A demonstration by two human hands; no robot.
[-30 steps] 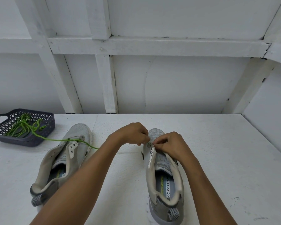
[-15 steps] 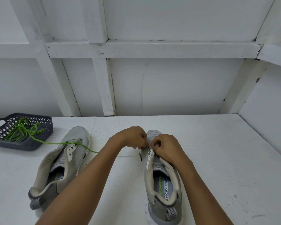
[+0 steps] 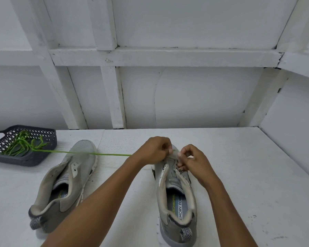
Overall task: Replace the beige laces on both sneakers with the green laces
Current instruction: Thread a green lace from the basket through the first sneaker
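Observation:
Two grey sneakers stand unlaced on the white table. The right sneaker [image 3: 177, 198] is in front of me, the left sneaker [image 3: 68, 177] lies tilted to its left. A green lace [image 3: 107, 154] runs taut from the dark basket [image 3: 34, 157] across the left sneaker's toe to my left hand [image 3: 153, 151], which pinches it at the right sneaker's front eyelets. My right hand [image 3: 191, 160] has its fingers curled on the eyelet flap on the shoe's right side. More green lace [image 3: 20, 145] lies bunched in the basket. No beige laces are in view.
White wall panels with beams rise behind the table, and a side wall closes in at the right. Bare tabletop [image 3: 248, 175] lies to the right of the right sneaker.
The green lace, slack and drooping before, now runs straight and taut from the basket to my left hand. Both hands stay at the right sneaker's toe end.

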